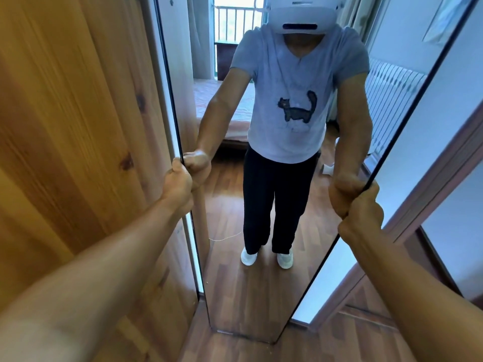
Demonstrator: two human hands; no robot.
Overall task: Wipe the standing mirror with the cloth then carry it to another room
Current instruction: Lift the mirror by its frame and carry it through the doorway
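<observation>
In the head view, the tall frameless standing mirror with thin dark edges (235, 283) stands upright directly in front of the person, between a knotty pine wooden panel (78, 126) on the left and a pale wall with a brown door frame (444, 165) on the right. The left hand (179, 185) is curled tight around the mirror's left edge, and the right hand (362, 218) is clenched around its right edge at about the same height, both arms stretched forward. No cloth is visible in either hand or anywhere in the view, which suggests the wiping is finished and the carrying stage is under way. The mirror's bottom edge sits at or just above the reddish wood-plank floor (339, 340); whether it is lifted cannot be told. What seems left is moving it to another room and setting it down there.
</observation>
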